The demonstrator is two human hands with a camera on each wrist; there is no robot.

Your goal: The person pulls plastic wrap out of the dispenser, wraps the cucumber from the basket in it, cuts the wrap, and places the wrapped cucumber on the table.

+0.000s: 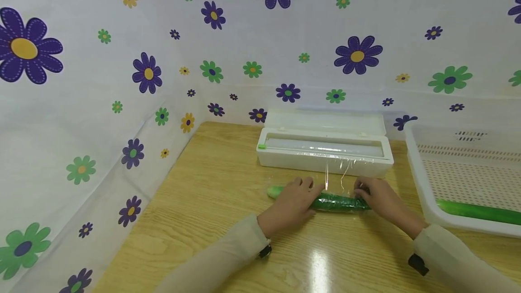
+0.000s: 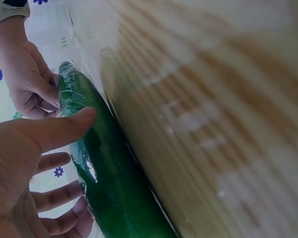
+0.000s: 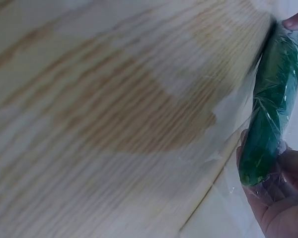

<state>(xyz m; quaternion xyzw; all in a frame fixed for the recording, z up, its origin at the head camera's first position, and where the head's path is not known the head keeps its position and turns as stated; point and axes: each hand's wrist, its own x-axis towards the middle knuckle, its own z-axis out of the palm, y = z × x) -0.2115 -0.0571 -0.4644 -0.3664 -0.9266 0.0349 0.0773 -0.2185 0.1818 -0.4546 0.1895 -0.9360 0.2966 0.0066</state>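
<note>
One left hand (image 1: pixel 293 205), one right hand (image 1: pixel 382 200), two sleeves (image 1: pixel 221 252), two cucumbers (image 1: pixel 335 202), one film roll (image 1: pixel 321 145), one dispenser box (image 1: pixel 325 163), one basket (image 1: pixel 420 184), one worktop (image 1: pixel 195 184)

Both arms are clothed in long, matching sleeves of plain cream-beige cloth. The left sleeve (image 1: pixel 215 252) has soft creases and ends at the wrist in a left cuff (image 1: pixel 253 232) with a neat edge. The right sleeve (image 1: pixel 460 257) looks alike — same pale colour, same loose cut — down to its right cuff (image 1: pixel 427 238). Each wrist carries 1 small black fitting: the left fitting (image 1: pixel 265 251) is partly covered by cloth, while the right fitting (image 1: pixel 418 264) shows more of its dark, blocky shape. Markings on these 2 pieces are too small to read. Past the cloth, the left hand (image 1: pixel 294 200) and right hand (image 1: pixel 380 197) are bare.
</note>
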